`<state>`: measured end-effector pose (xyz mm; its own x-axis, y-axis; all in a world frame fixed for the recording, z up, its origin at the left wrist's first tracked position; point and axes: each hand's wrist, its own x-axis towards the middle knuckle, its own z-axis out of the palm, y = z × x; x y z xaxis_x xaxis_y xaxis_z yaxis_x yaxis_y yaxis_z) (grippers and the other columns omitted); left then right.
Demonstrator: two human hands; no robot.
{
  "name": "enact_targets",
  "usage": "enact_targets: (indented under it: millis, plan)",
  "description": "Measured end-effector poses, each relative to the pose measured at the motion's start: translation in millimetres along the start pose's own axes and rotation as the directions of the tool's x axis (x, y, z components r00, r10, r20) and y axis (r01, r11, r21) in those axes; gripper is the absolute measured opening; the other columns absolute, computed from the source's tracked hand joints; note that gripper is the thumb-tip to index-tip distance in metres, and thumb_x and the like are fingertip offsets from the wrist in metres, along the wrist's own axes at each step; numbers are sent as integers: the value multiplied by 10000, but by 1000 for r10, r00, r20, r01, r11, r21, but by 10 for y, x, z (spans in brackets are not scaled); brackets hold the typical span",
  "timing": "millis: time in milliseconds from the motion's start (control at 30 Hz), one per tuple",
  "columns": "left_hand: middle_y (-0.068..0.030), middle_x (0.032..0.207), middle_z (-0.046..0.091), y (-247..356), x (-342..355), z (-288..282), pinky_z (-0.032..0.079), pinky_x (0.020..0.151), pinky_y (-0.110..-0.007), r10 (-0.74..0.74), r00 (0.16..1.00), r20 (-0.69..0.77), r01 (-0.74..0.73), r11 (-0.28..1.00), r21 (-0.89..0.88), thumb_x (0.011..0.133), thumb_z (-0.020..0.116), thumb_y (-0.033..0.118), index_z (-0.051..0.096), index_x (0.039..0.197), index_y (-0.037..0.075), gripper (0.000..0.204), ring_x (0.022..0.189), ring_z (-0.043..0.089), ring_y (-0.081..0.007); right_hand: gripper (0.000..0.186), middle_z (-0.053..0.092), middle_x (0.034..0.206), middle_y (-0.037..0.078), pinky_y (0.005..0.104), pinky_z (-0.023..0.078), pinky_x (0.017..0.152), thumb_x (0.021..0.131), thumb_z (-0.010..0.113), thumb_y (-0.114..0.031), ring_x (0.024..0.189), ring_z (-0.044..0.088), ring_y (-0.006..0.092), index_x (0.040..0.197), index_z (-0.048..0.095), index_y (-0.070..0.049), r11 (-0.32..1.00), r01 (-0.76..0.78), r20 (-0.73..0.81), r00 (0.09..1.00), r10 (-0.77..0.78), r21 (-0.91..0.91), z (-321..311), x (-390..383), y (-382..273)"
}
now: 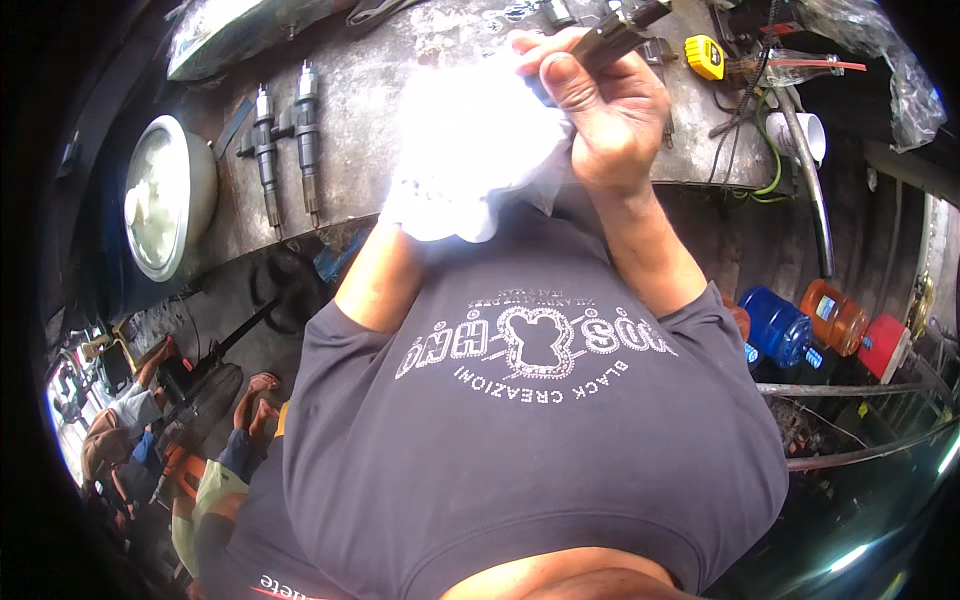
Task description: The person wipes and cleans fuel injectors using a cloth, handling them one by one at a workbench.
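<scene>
My right hand (pixel 617 130) is raised over the bench, its thumb and fingers closed round a dark metal cylindrical part (pixel 622 35) that slants up to the right. Against it is a bunched white cloth (pixel 470 160), washed out by glare. My left forearm (pixel 382 275) runs up into this cloth, and the left hand grips it from within, its fingers covered by cloth and glare. To the left, two fuel injectors (pixel 308 145) lie side by side on the metal workbench (pixel 360 120), their narrow tips toward me.
A white basin (pixel 205 185) stands at the bench's left edge. On the right are a yellow tape measure (pixel 705 57), a glass bottle (pixel 800 66) with a red straw, cables, a white cup (pixel 798 136) and a metal bar (pixel 812 195). Several people (pixel 130 430) are at the lower left.
</scene>
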<state>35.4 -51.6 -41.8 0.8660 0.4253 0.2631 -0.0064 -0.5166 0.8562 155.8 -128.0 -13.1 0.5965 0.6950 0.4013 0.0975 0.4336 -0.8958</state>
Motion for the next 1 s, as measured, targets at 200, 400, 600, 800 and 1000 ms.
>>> enact_targets:
  millis: [200,400,600,800,1000]
  plan:
    - [-92,1013,607,-603,142,-241,470,793,-304,-144,986,83,94,894,438,755,637,212,561,1112,37,405,918,582,-196,165,635,817,154,449,444,885,891,545,-109,897,616,295,947,560,45,993,60,-12,998,-59,101,-105,75,-45]
    - [-107,1089,589,-893,355,-726,452,877,-326,107,906,409,-184,971,153,818,581,202,531,1164,13,398,1002,561,-212,151,635,820,153,446,430,904,896,530,-106,901,608,303,938,573,33,997,71,-62,996,-71,2,-298,123,-69]
    - [-119,1147,566,-815,309,-768,450,894,-315,37,908,417,-20,999,-43,858,541,172,493,1216,6,398,1046,549,-206,130,643,817,139,367,449,847,874,568,-90,860,615,249,896,580,38,1000,25,-137,990,-27,-18,-393,10,-146]
    - [-125,1101,573,-283,3,-491,463,848,-305,59,980,192,-112,953,280,857,552,221,507,1190,15,394,990,565,-202,105,650,799,134,300,473,796,851,604,-70,815,629,202,863,586,32,999,-1,-266,964,11,39,-508,-97,-113]
    - [-131,1055,580,-40,108,-91,477,803,-294,137,982,128,-181,878,444,856,562,271,522,1163,24,396,933,580,-199,136,649,760,97,295,473,754,863,600,-109,742,608,151,827,604,23,987,-122,-184,973,140,107,-426,45,-266]
